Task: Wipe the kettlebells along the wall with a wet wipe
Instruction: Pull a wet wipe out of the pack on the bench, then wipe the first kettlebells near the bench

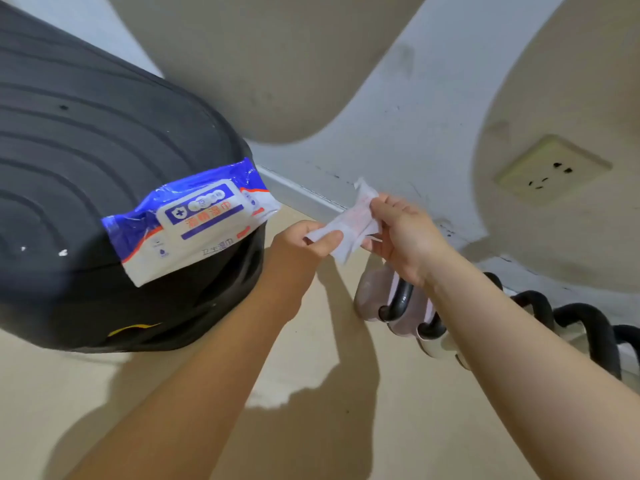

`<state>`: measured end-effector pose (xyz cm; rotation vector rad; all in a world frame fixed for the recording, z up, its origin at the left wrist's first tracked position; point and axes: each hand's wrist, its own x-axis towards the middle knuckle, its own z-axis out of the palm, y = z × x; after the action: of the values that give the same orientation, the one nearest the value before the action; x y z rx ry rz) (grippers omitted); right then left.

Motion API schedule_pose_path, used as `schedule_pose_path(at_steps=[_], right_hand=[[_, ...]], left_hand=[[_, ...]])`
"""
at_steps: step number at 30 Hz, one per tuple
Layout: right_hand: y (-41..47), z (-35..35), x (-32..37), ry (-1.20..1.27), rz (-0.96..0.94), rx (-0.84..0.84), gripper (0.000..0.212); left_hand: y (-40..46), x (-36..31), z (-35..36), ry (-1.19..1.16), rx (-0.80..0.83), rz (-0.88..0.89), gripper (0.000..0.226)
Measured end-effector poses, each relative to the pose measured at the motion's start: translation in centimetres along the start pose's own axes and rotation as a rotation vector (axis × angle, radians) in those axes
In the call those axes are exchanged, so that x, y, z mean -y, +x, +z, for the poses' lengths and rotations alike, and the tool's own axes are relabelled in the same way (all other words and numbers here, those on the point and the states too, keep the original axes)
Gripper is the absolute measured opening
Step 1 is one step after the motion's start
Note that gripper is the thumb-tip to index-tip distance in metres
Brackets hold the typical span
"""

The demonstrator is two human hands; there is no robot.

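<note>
Kettlebells (pixel 398 306) wait below 2 hands: left hand (pixel 304 239) and right hand (pixel 401 233) pinch a wet wipe (pixel 349 225), apparently unfolding it.

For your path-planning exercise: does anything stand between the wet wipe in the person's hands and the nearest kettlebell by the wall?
Nothing visible does. The wipe is held between the left hand and right hand, in the air above the pink kettlebell, with only open space below it. The right wrist hides part of that kettlebell.
</note>
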<state>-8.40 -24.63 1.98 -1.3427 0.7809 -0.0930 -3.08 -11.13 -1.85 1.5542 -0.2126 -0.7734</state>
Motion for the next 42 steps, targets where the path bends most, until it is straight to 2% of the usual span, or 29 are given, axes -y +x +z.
schedule_pose_path(at_steps=[2,4,5,7,10,12,15,16,18,20,23,25,27,31,33,37,40,42], right_hand=[[-0.2,-2.3,-1.1,0.008,0.032,-0.070,0.027],[-0.4,-4.7,-2.6,0.098,0.133,-0.095,0.022],[-0.6,-5.9,-3.3,0.163,0.189,-0.077,0.021],[-1.2,-8.0,-4.4,0.220,0.252,-0.010,0.026],[-1.7,-11.2,-5.5,0.212,0.257,-0.030,0.022],[-1.8,-12.9,-5.9,0.284,0.260,-0.157,0.015],[-1.4,-15.7,-5.9,0.380,0.165,-0.383,0.019],[-1.3,-16.5,-5.7,0.336,0.094,-0.453,0.019],[-0.9,-17.7,-5.3,0.082,-0.068,-0.573,0.018],[-0.3,-17.4,-5.5,-0.200,-0.191,-0.636,0.012],[0.4,-14.7,-7.6,-0.496,-0.203,-0.506,0.014],[0.3,-12.7,-8.9,-0.545,-0.149,-0.346,0.019],[0.2,-11.9,-9.5,-0.519,-0.158,-0.285,0.024],[1.3,-12.6,-9.9,-0.294,-0.011,-0.379,0.023],[1.9,-12.5,-10.4,-0.330,0.028,-0.368,0.019],[2.7,-11.8,-10.5,-0.443,-0.043,-0.374,0.004],[4.2,-11.2,-11.1,-0.389,0.026,-0.401,0.019],[4.8,-10.5,-11.6,-0.363,0.093,-0.376,0.026]], left_hand=[[0.8,1.1,1.7,-0.086,0.097,-0.079,0.035],[1.4,2.2,4.0,-0.165,0.188,-0.094,0.018],[1.6,2.6,5.2,-0.188,0.239,-0.084,0.011],[2.0,3.4,7.5,-0.235,0.304,-0.085,0.012],[2.5,5.1,10.5,-0.245,0.230,-0.152,0.011],[2.9,6.1,12.3,-0.213,0.192,-0.184,0.008],[3.4,7.2,14.3,-0.146,0.070,-0.186,0.010],[3.5,7.4,14.6,-0.088,0.018,-0.171,0.010],[3.6,8.1,15.0,0.082,-0.040,-0.133,0.004],[3.5,8.6,15.1,0.246,-0.009,-0.144,0.014],[3.4,9.1,15.2,0.298,0.047,-0.178,0.024],[3.2,9.1,14.9,0.239,0.076,-0.192,0.026],[3.1,9.3,14.4,0.195,0.141,-0.204,0.029],[3.0,8.8,14.1,0.260,0.209,-0.184,0.030],[3.0,8.5,14.2,0.324,0.205,-0.167,0.031],[2.8,8.2,14.1,0.323,0.200,-0.167,0.030],[3.0,8.3,14.1,0.376,0.193,-0.175,0.014],[3.1,8.2,14.1,0.401,0.189,-0.189,0.012]])
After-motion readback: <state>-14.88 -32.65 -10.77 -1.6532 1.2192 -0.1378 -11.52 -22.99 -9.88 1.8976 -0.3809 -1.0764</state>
